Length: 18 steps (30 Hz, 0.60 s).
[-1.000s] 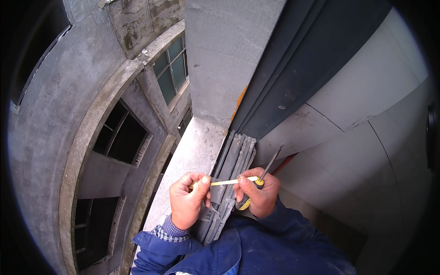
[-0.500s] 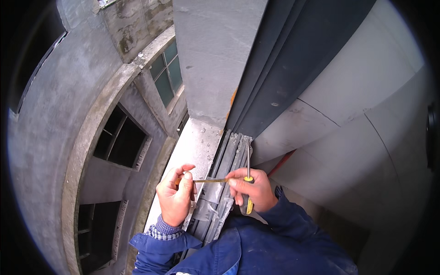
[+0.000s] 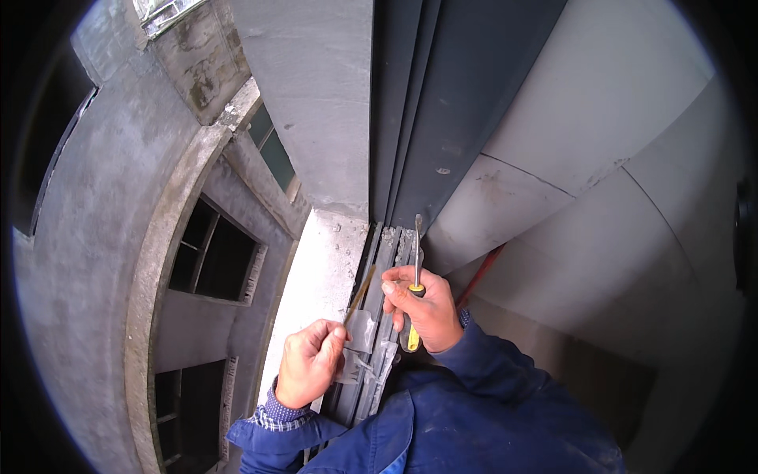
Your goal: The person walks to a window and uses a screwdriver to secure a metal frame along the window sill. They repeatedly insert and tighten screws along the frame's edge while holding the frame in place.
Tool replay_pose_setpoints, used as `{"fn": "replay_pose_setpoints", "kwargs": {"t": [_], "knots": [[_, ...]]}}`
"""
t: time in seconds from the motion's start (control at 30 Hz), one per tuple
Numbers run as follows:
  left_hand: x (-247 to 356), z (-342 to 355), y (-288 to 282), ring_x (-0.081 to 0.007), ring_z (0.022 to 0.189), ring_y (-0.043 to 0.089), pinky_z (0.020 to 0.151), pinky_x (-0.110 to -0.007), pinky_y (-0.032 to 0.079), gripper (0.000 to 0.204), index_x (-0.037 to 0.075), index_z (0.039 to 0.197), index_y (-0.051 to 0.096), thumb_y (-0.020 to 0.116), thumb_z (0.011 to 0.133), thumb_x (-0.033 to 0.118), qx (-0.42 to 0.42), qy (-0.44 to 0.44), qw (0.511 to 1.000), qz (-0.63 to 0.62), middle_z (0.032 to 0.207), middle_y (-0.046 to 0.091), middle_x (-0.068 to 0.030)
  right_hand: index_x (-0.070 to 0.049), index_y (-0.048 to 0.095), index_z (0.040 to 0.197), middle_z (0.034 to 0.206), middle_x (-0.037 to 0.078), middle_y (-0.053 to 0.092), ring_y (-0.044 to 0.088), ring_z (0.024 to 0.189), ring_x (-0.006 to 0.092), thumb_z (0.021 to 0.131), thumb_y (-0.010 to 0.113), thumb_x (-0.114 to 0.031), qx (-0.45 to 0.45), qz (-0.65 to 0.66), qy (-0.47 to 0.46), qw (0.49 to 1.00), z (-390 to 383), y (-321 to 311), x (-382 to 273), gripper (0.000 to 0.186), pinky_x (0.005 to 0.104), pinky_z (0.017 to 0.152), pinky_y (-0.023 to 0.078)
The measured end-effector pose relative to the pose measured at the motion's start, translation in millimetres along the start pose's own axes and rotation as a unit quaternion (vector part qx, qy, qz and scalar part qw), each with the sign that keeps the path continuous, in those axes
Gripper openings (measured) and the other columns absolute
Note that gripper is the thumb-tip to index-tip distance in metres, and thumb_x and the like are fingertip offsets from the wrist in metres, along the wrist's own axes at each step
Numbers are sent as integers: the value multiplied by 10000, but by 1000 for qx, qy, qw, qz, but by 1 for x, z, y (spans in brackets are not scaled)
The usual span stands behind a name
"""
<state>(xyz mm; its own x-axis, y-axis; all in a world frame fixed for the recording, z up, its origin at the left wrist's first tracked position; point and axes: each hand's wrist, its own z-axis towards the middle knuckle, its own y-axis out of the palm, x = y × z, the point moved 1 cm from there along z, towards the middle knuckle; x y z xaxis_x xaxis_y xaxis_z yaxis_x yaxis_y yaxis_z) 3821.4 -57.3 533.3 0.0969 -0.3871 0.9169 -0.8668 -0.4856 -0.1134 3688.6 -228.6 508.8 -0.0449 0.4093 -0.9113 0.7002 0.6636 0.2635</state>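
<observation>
My left hand (image 3: 309, 362) is closed, pinching the lower end of a thin brownish strip (image 3: 362, 289) between thumb and fingers. The strip slants up and right over the dark window track (image 3: 384, 272). In my right hand (image 3: 430, 308) is a screwdriver (image 3: 417, 257) with a yellow and black handle, held upright with its metal tip pointing away from me. The right thumb and forefinger are near the strip but apart from it. Torn clear plastic film (image 3: 362, 330) clings to the track below the hands. Grey crumbs of debris lie at the track's far end.
A dark grey metal frame (image 3: 450, 103) rises from the track's far end beside a grey wall (image 3: 316, 103). A pale ledge (image 3: 320, 268) runs along the left, with a drop and a building with windows (image 3: 213, 253) beyond. A red bar (image 3: 480, 275) stands at right.
The strip has gone from level between both hands to slanting upward, and my right hand has let go of its end. My left hand has shifted down; the view has turned slightly.
</observation>
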Motion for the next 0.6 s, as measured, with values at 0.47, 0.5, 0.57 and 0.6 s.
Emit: {"fn": "replay_pose_setpoints", "kwargs": {"t": [0.47, 0.5, 0.57, 0.6], "knots": [[-5, 68, 17, -125, 467, 549, 464, -300, 421, 279, -25, 890, 671, 530, 1024, 174, 15, 5, 999, 51, 566, 581, -54, 63, 240, 1540, 1123, 158, 623, 657, 821, 179, 976, 611, -74, -131, 53, 140, 980, -4, -15, -26, 689, 326, 666, 573], [-2, 73, 19, -144, 479, 579, 482, -325, 449, 292, -32, 873, 684, 529, 1015, 173, 14, -7, 999, 42, 557, 594, -72, 63, 190, 1571, 1171, 173, 612, 663, 867, 194, 968, 600, -54, -149, 56, 137, 978, -2, -17, -31, 738, 340, 688, 587], [12, 80, 23, -145, 462, 567, 454, -320, 441, 296, -28, 886, 670, 518, 1025, 184, 8, -40, 999, 29, 556, 595, -69, 87, 110, 1586, 1270, 226, 539, 682, 942, 242, 935, 620, -38, -157, 70, 125, 977, 3, -19, -42, 836, 357, 701, 610], [15, 82, 24, -146, 459, 564, 448, -319, 439, 298, -27, 887, 668, 516, 1028, 186, 5, -49, 998, 27, 556, 595, -68, 88, 113, 1583, 1288, 230, 530, 685, 962, 250, 932, 620, -25, -152, 72, 122, 978, 4, -21, -44, 833, 362, 717, 614]]}}
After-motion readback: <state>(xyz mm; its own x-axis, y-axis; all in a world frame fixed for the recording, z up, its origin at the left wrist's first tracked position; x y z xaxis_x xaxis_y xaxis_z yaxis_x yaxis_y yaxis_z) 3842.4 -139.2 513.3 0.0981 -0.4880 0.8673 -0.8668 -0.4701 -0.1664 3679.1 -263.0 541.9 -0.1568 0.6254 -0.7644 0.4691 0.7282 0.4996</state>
